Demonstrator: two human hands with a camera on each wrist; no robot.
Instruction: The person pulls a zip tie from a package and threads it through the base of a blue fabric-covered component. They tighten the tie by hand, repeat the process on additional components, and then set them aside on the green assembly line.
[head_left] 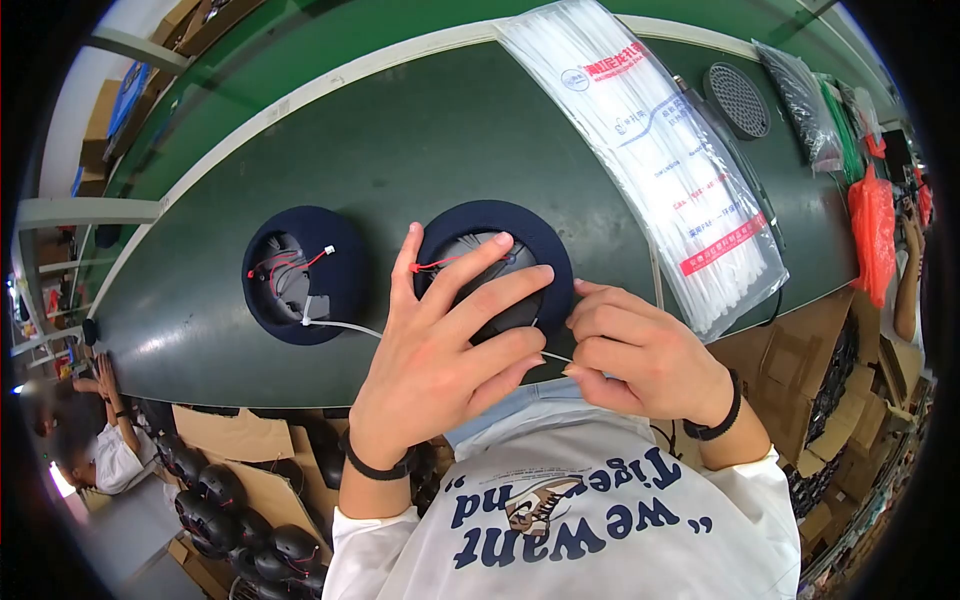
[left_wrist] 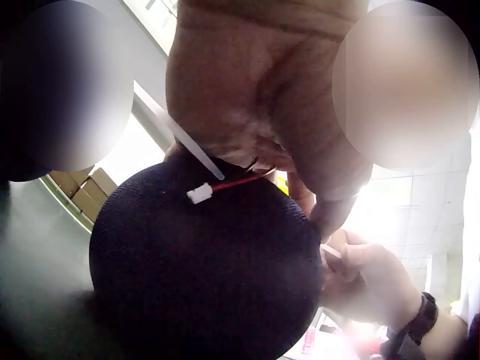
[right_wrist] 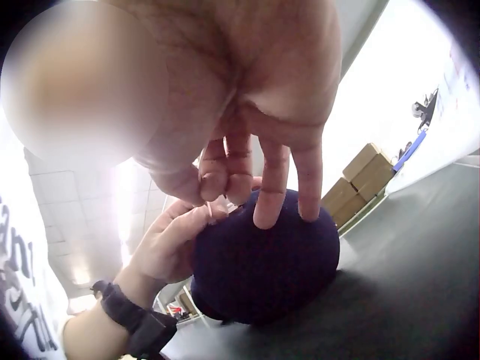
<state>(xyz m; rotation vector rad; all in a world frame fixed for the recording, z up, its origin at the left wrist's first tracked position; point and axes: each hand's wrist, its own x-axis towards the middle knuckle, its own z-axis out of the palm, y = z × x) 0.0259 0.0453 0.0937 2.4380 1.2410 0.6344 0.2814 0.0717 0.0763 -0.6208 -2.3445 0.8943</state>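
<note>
A dark blue, fabric-covered round shell (head_left: 548, 240) with a grey hollow and red wires lies in front of me on the green table. My left hand (head_left: 440, 340) spreads over it, outer fingers on its rim and hollow, while thumb and index fingertips pinch at a thin white cable tie (head_left: 557, 356). At the shell's right side, my right hand (head_left: 645, 355) pinches the tie between thumb and curled fingers. In the left wrist view a white connector (left_wrist: 199, 194) on a red wire hangs over the shell's side. Left of my hands sits a second such shell (head_left: 350, 270), its white connector showing.
A large plastic bag of white cable ties (head_left: 660, 160) lies right of the shells. Beyond it are a round black grille (head_left: 738, 100) and a red plastic bag (head_left: 873, 235). Cardboard boxes (head_left: 240, 435) with black round parts stand below the table's near edge. Another person sits at far left.
</note>
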